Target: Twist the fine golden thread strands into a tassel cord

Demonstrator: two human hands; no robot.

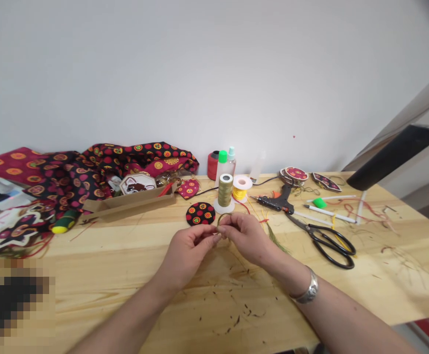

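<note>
Head view, looking down on a pale wooden table (126, 265). We note the left hand (190, 246) and right hand (249, 236) meeting at centre. Their fingertips touch, and both are pinched shut on a thin olive cord (221, 219) that arches in a small loop just above the knuckles. A silver bangle (307, 291) sits on the right wrist.

Placed from the hands:
- Twelve o'clock, near: an olive spool (225, 190), upright, with a yellow spool (242, 187) just beside it at its three o'clock.
- Eleven o'clock: a round patch of dotted fabric (200, 213), lying flat.
- Two o'clock: a black glue gun (278, 202).
- Three o'clock: black scissors (330, 241), blades closed as far as we can tell.
- Ten o'clock: an open cardboard box (126, 204), with heaped red-and-black cloth (100, 164) behind it.
- Six o'clock: short thread scraps scattered on the wood.

Handling, as we judge it: the cord is very light, limp and fine enough to slip from dry fingers, with no stiffness to hold a shape unaided. It is best taken pad to pad, close to the loop, one hand on each side under slight tension. Whether it runs back to the olive spool we cannot tell; the hands cover that stretch.
</note>
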